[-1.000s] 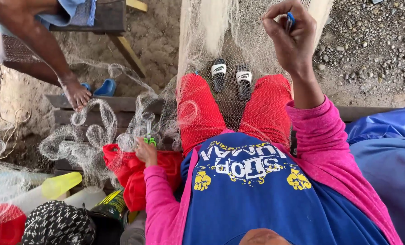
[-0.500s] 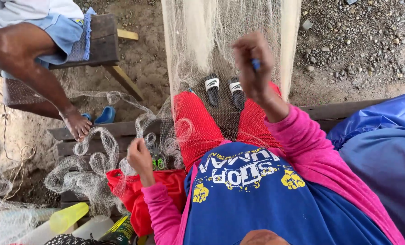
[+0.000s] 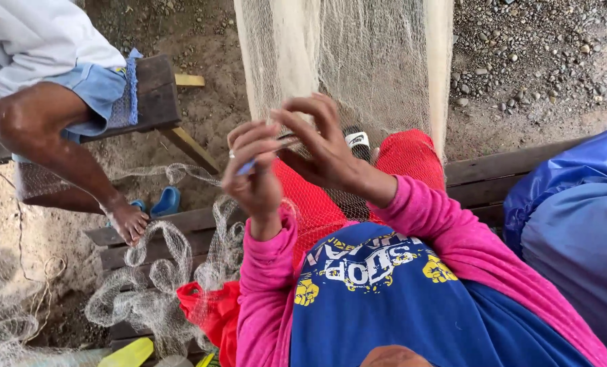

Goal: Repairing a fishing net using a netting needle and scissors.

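A pale fishing net hangs in front of me and drapes over my red shorts. My left hand and my right hand are raised together in front of it, fingertips meeting. A thin blue netting needle runs between them. The left hand's fingers curl over its blue end, and the right hand's fingertips pinch the other end against the mesh. My sleeves are pink.
A co-worker sits on a dark wooden bench at upper left, with a bare foot on a plank beside a blue sandal. Bunched net and a red bag lie at lower left. A blue sack is on the right.
My left hand rose from the red bag at my side to meet the right hand. The right hand came down and leftward with the blue needle. The view shifted toward the co-worker.
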